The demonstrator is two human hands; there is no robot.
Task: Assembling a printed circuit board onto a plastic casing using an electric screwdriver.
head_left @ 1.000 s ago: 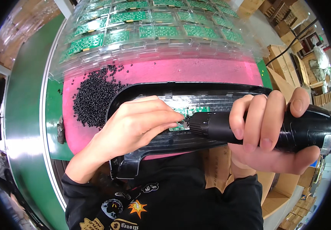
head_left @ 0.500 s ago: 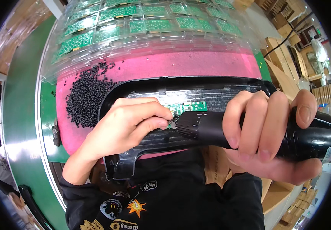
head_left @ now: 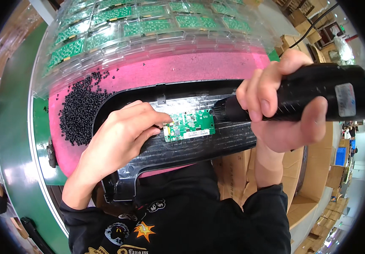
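Note:
A green circuit board lies inside a long black plastic housing, with a white label along its near edge. My left hand is closed in a pinch over the board's left end, its fingertips at the board's edge; whatever they hold is hidden. In my right hand is a black electric screwdriver, gripped around its body and lying nearly level. Its ribbed nose points left at the board's far right corner, where a small dark screw shows. The bit itself is hard to make out.
Left of the housing, a heap of small black screws lies on a pink mat. Stacked clear plastic trays with green boards stand beyond it. A green bench surface runs along the left, and cardboard boxes are at the right.
The screwdriver has moved off the board's left part to its far right corner, raised and turned with my right hand. More of the board shows. My left hand stays at its left end.

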